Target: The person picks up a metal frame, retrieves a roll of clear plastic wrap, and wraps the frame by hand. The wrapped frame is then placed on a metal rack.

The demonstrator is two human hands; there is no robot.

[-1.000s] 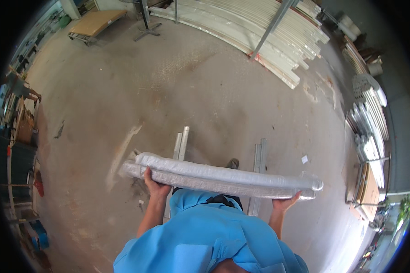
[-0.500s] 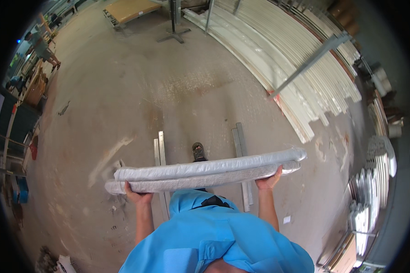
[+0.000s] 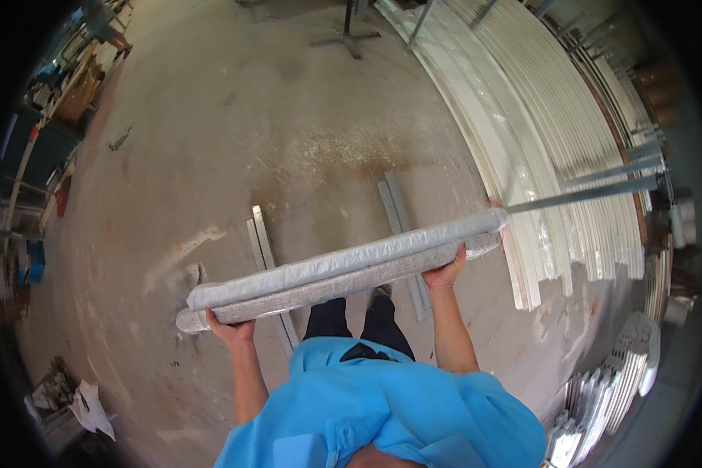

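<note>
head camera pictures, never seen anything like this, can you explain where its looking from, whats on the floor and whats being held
There's no machine here, just a person working with bare hands. The camera sits on their head and looks down, and its fisheye lens bends straight edges. Their blue shirt fills the bottom.

The left hand and right hand hold two long pieces in clear plastic wrap, side by side, one hand towards each end. Fingers underneath are hidden.

On the floor lie two pairs of metal bars, and at the right, long white strips are stacked.
</note>
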